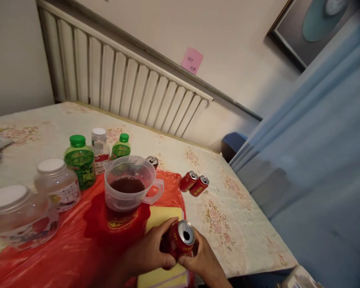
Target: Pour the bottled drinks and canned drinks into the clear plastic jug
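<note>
Both of my hands are wrapped round one red drink can [180, 240], whose opened top faces up towards me. My left hand [151, 248] grips it from the left side, and my right hand [202, 258] from the right. Under the can lies a folded yellow cloth [165, 216] on a red plastic sheet [78, 256]. Beyond my hands stands a clear plastic measuring jug [129, 168] with dark brown liquid in it, its handle pointing right. Whether the can touches the cloth is hard to tell.
Two red cans [195, 184] stand to the right, and another can [152, 161] is partly behind the jug. White-lidded jars [57, 182] and green bottles [79, 160] line the left. A flowered tablecloth [195, 156] covers the table; a radiator [120, 76] and blue curtain [312, 160] border it.
</note>
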Motion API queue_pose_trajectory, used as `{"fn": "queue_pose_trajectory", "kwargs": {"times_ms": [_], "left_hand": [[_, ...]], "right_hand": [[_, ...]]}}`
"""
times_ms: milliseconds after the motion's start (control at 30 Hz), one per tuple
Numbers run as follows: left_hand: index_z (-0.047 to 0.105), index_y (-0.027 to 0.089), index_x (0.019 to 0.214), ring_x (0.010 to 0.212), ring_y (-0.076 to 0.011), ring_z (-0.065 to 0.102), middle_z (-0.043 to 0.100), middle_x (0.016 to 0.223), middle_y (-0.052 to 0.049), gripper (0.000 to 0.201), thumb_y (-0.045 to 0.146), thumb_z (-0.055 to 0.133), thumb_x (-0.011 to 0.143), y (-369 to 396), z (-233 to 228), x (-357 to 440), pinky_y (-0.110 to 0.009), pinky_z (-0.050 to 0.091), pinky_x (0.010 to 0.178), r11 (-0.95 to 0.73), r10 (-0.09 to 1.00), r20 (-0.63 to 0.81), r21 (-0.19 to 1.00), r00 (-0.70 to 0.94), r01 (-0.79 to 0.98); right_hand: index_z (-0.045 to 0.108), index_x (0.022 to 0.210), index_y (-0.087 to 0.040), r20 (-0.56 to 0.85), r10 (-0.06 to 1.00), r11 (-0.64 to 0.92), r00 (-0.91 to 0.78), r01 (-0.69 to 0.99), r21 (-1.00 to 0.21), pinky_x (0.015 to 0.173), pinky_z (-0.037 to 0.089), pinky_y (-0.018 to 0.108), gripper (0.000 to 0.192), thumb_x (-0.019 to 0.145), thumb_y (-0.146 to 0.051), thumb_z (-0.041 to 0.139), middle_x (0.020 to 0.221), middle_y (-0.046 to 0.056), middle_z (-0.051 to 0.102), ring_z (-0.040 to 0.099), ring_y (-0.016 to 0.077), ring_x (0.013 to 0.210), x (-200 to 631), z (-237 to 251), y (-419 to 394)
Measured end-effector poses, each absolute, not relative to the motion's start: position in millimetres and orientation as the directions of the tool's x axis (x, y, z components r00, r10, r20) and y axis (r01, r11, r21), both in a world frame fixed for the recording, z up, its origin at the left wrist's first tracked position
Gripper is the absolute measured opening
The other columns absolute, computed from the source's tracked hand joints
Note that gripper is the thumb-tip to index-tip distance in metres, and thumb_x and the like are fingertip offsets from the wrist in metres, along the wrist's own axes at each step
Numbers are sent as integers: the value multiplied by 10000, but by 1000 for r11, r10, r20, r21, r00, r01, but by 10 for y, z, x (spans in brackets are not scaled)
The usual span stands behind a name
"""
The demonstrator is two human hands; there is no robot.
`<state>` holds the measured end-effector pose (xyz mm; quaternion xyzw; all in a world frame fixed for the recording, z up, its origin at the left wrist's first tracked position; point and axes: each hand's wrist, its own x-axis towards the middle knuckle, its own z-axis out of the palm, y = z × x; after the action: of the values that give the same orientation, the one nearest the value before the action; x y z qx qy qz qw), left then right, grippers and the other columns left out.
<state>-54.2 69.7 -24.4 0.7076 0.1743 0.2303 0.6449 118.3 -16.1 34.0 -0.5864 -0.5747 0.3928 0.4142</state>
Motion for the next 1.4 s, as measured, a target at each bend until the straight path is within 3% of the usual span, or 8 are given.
{"fn": "queue_pose_trajectory", "kwargs": {"times_ms": [133, 233, 367, 533, 900, 1400], "left_hand": [[329, 242, 1479, 1344, -337, 431, 445, 1498, -105, 959, 238, 744, 614, 720, -217, -431, -483, 355, 1118, -31, 586, 70, 997, 807, -64], [379, 241, 1453, 1337, -327, 437, 447, 1495, -123, 841, 347, 731, 697, 746, -200, -432, -480, 350, 1115, -47, 611, 58, 998, 789, -37], [398, 211, 1431, 1258, -294, 508, 563, 1374, -136, 717, 329, 643, 767, 757, -149, -477, -470, 386, 1077, -32, 596, -18, 998, 803, 46], [406, 152, 1413, 1204, -286, 544, 582, 1326, -164, 717, 318, 617, 747, 749, -158, -475, -462, 394, 1067, -18, 584, -47, 997, 810, 71], [411, 196, 1400, 1183, -255, 553, 603, 1300, -114, 668, 249, 570, 753, 789, -256, -420, -438, 403, 1065, -24, 590, -44, 997, 806, 72], [409, 223, 1407, 1178, -280, 553, 601, 1300, -115, 666, 347, 595, 780, 797, -315, -408, -458, 405, 1061, -30, 579, -37, 997, 815, 67]], "right_hand": [[649, 1090, -208, 26, 988, -16, 153, 263, -965, 882, 523, 386, 544, 570, -272, 793, 1055, 60, 730, 668, 283, 969, 1458, 148, -176], [661, 1025, -205, 44, 951, -27, 304, 226, -974, 847, 532, 396, 465, 595, -303, 808, 975, 59, 744, 682, 276, 906, 1783, 72, -125], [676, 987, -187, 118, 848, -16, 517, 247, -969, 774, 534, 385, 498, 542, -337, 842, 910, 57, 744, 675, 266, 824, 2263, 68, 78], [674, 923, -160, 219, 697, -61, 683, 361, -931, 725, 504, 337, 403, 568, -316, 783, 803, 29, 713, 634, 226, 756, 2746, 41, 423], [661, 866, -159, 277, 654, -41, 704, 398, -916, 696, 485, 319, 371, 540, -314, 748, 829, 38, 711, 618, 215, 744, 3123, -112, 964], [624, 1025, -162, 275, 703, -38, 656, 420, -907, 714, 529, 335, 533, 545, -362, 740, 948, 72, 738, 660, 235, 801, 3217, -624, 1061]]}}
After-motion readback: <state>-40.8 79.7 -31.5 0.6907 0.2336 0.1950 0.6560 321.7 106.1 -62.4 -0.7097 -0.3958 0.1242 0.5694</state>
